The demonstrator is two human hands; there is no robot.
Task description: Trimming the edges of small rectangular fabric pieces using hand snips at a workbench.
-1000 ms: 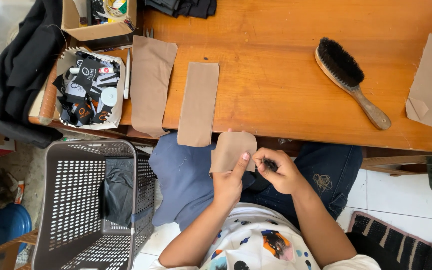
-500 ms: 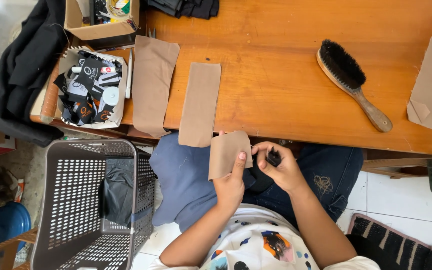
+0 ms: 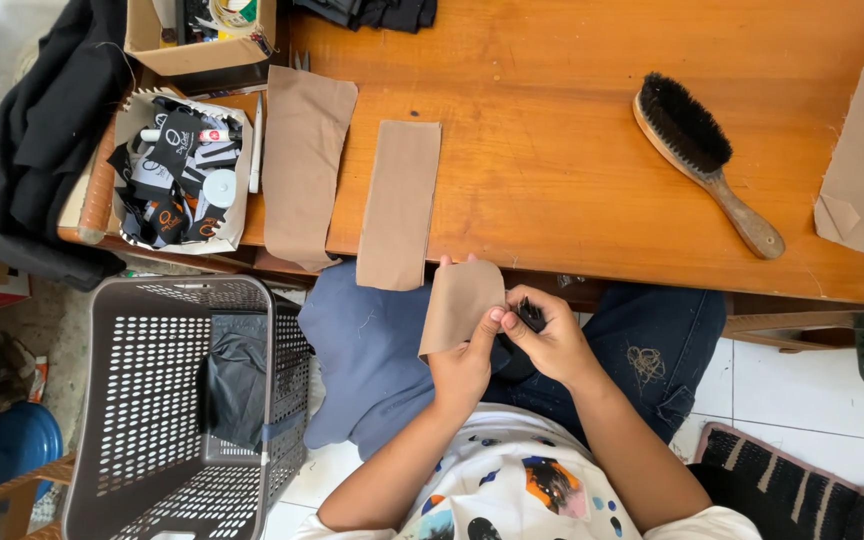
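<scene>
Below the edge of the wooden table (image 3: 572,220), over my lap, my left hand (image 3: 464,365) pinches a small tan fabric piece (image 3: 457,303) between thumb and fingers. My right hand (image 3: 552,345) is just beside it, fingers closed around a small black item (image 3: 530,313). Two tan strips (image 3: 399,200) lie on the table; a brush (image 3: 702,160) rests well apart.

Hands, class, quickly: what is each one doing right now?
Left hand: closed on a tan fabric piece.
Right hand: pinching a small black item; its kind cannot be told.
</scene>
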